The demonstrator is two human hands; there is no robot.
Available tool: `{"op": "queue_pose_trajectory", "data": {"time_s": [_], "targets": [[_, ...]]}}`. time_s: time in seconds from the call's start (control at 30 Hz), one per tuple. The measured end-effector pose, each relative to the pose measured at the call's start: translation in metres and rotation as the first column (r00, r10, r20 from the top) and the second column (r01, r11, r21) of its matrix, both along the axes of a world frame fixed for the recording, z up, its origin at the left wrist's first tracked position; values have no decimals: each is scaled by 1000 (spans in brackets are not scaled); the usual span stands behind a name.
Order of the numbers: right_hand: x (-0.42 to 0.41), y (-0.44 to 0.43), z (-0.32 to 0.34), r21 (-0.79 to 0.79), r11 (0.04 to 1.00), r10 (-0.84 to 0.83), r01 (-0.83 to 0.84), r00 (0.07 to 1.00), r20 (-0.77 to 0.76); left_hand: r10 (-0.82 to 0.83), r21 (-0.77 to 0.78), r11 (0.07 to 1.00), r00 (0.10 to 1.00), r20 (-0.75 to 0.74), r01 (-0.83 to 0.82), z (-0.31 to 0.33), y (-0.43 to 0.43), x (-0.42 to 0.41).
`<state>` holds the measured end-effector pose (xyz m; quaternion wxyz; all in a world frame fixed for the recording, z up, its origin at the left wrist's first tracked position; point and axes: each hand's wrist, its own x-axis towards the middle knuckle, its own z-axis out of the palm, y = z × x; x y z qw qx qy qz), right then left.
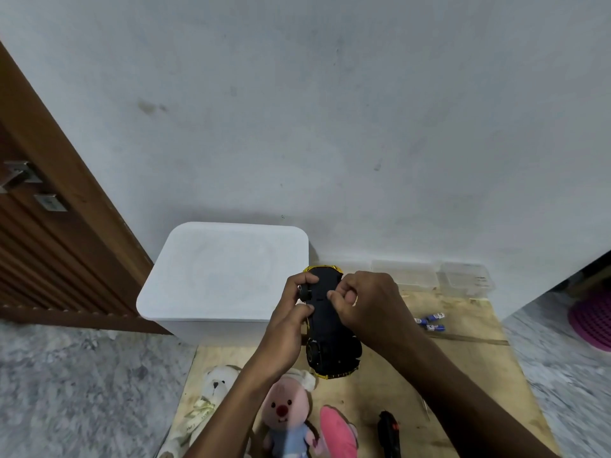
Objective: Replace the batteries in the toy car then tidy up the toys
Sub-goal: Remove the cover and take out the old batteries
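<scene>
The white lidded bin (pixel 224 279) sits at centre left against the wall. The plywood surface (pixel 463 375) fills the lower centre. Above it, at frame centre, the toy car (pixel 325 345) is held underside up. The left hand (pixel 291 312) grips its left side at a wheel. The right hand (pixel 367 305) curls its fingers onto the right edge. Blue batteries (pixel 429 322) lie to the right.

Black car (pixel 325 322) with yellow trim; white bin (pixel 224 276); pink plush (pixel 289 411), blue-dressed; batteries (pixel 429 320) apparently blue-white.
</scene>
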<state>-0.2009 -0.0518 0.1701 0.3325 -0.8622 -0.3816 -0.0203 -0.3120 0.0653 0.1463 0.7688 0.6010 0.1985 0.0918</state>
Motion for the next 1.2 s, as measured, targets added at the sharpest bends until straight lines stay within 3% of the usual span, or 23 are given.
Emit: {"op": "queue_pose_trajectory", "data": {"time_s": [0.97, 1.2], "targets": [[-7, 2, 13, -201, 967, 155, -159, 987, -35, 8, 7, 1000, 999, -49, -7, -7, 12, 0], [3, -1, 18, -181, 960, 189, -212, 973, -134, 10, -2, 1000, 999, -46, -11, -5, 13, -2]]}}
